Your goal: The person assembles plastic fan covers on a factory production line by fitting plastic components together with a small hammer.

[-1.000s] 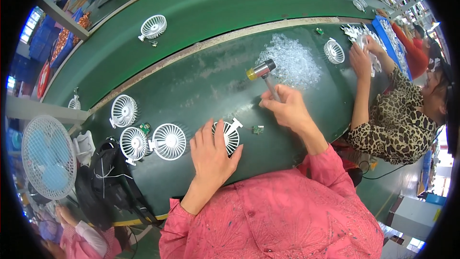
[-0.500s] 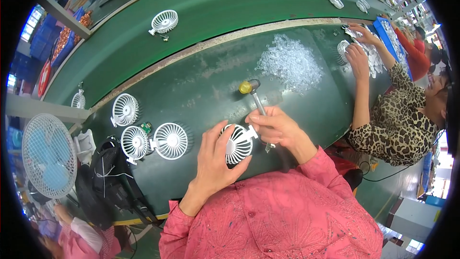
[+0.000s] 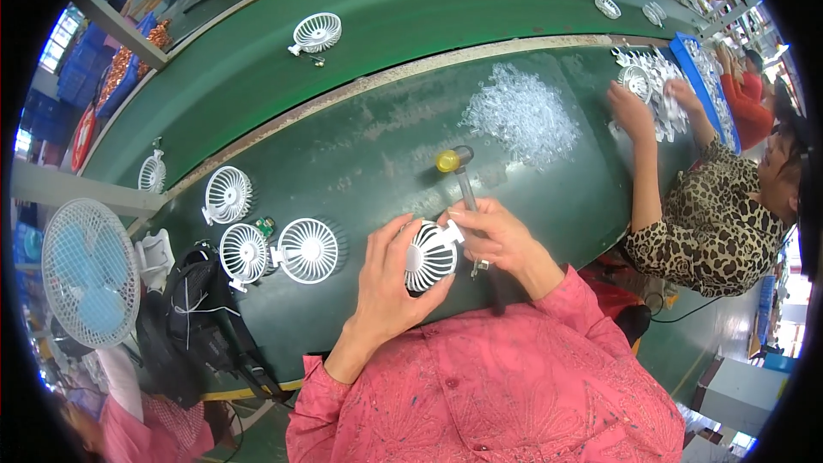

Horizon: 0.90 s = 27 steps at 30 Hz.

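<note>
My left hand (image 3: pixel 392 270) is closed round a small white fan housing (image 3: pixel 431 259) with ribs, just above the green table. My right hand (image 3: pixel 500 237) is closed on a small hammer (image 3: pixel 465 187), its yellow-faced head pointing away from me. The thumb and forefinger of that hand are at the housing's white neck; whether they also pinch a small part is hidden. Just below the right fingers shows a small metallic piece (image 3: pixel 480 267). To the left on the table sit several more white fan housings (image 3: pixel 307 250), with a small green circuit board (image 3: pixel 265 225) among them.
A heap of clear plastic pieces (image 3: pixel 523 116) lies beyond my right hand. A green conveyor belt (image 3: pixel 411 30) carries fan parts along the far side. At left stand a blue-bladed fan (image 3: pixel 90 274) and a black bag (image 3: pixel 201 309). A co-worker (image 3: pixel 699 214) works at right.
The housing in my left hand has turned slightly, and my right fingers have shifted at its neck. On the belt, parts have moved right. The co-worker's hands have moved over the white parts.
</note>
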Motion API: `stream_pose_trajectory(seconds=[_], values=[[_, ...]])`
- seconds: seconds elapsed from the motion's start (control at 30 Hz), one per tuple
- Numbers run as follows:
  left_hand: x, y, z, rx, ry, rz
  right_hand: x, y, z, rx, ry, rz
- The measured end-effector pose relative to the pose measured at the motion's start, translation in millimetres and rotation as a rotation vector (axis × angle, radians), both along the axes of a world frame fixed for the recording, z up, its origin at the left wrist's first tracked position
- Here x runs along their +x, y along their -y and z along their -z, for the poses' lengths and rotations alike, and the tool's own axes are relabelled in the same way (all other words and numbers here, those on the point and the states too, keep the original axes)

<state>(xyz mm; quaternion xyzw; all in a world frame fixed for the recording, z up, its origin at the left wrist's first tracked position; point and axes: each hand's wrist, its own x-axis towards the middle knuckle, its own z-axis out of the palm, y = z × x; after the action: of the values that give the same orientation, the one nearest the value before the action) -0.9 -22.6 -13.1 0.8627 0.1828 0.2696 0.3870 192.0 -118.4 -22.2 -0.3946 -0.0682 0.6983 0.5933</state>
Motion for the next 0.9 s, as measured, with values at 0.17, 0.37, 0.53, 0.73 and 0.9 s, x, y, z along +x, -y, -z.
stream_pose_trajectory(seconds=[0.17,0.37,0.53,0.73,0.9], values=[[-0.8,-1.5,-1.1,-0.073,-0.005,-0.021,-5.4,-0.2,-1.6,0.021,0.071,0.067],[-1.0,-2.6,-8.8,0.103,-0.080,-0.080,-10.2,-5.0,-11.7,-0.023,0.289,0.033],[-0.5,-8.8,-20.2,0.084,-0.137,-0.104,-22.2,-8.8,-34.0,-0.162,0.645,0.143],[11.5,-52.9,-30.7,-0.034,-0.379,-0.001,-21.4,-11.1,-32.4,-0.196,0.875,0.210],[28.2,-111.9,-38.7,0.474,-0.257,-0.305,-19.5,-14.9,-36.0,-0.213,0.901,0.256]])
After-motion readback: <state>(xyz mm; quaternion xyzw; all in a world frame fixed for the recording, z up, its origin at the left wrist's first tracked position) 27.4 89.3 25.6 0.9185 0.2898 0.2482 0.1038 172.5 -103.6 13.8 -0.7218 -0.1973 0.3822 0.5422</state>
